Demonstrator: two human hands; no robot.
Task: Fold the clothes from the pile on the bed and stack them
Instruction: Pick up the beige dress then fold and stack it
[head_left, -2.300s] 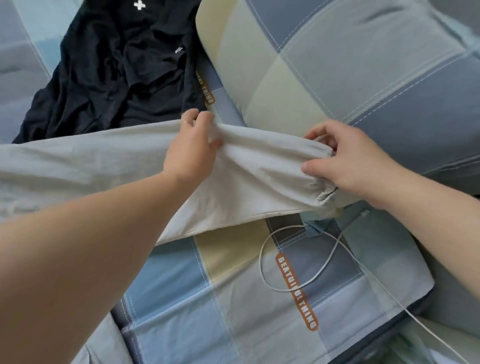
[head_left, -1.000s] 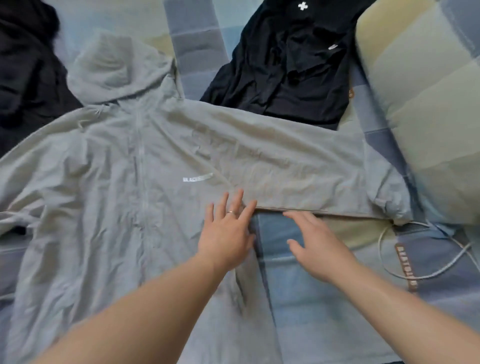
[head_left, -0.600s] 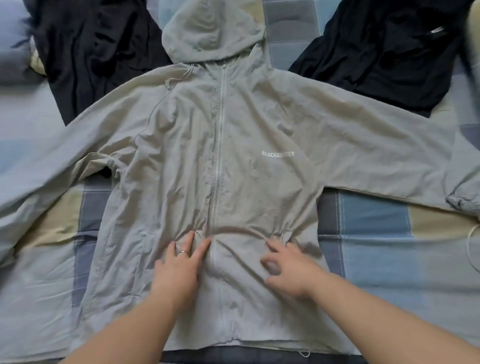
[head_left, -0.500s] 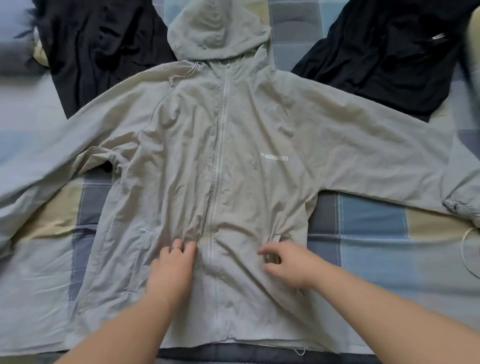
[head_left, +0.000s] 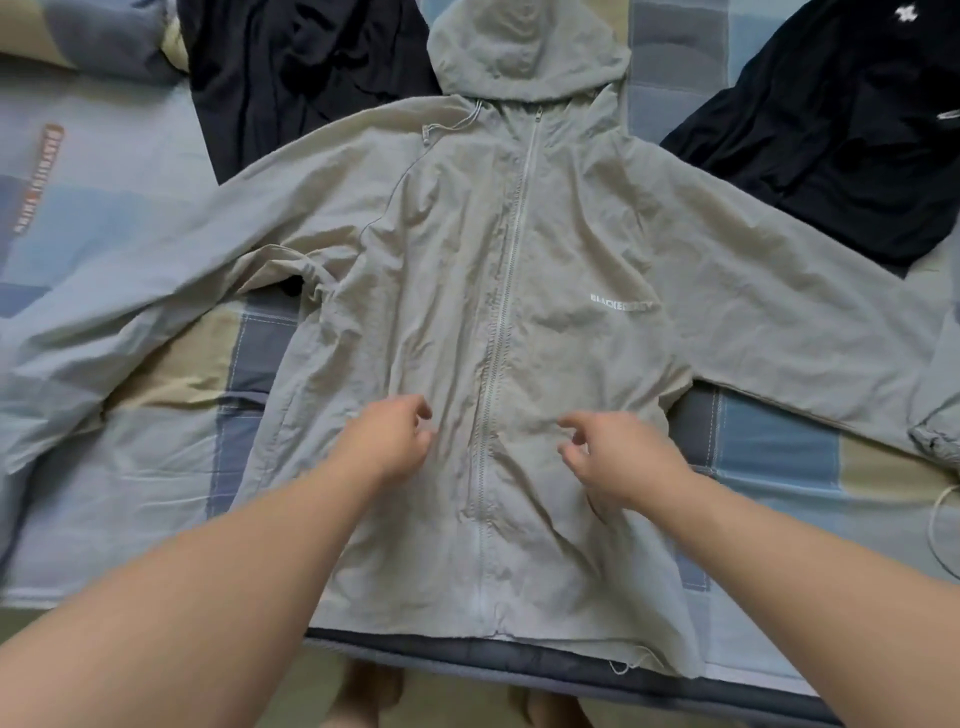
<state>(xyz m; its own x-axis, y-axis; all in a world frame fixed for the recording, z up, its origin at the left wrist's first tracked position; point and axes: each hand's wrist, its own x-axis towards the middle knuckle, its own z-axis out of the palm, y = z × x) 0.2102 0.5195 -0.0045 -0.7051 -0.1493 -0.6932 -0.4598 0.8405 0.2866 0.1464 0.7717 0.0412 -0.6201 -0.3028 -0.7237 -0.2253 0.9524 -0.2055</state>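
Note:
A light grey hooded zip jacket (head_left: 519, 260) lies face up on the bed, zipped, with both sleeves spread out sideways and the hood pointing away from me. My left hand (head_left: 389, 441) is over the lower front, just left of the zipper, fingers loosely curled and holding nothing. My right hand (head_left: 613, 452) is just right of the zipper, its fingers likewise loosely curled and empty. Whether the fingertips touch the fabric is unclear. Two black garments lie beyond the jacket, one (head_left: 301, 67) at the upper left and one (head_left: 841, 140) at the upper right.
The checked blue, grey and cream bedsheet (head_left: 769, 452) shows around the jacket. A pillow (head_left: 93, 36) lies at the far left corner. A white cable (head_left: 940, 519) curls at the right edge. The bed's dark front edge (head_left: 519, 654) runs under the jacket's hem.
Both hands left the right sleeve and came to the jacket's lower front. They pressed flat there beside the zipper; now the fingers are curled and drawn back slightly.

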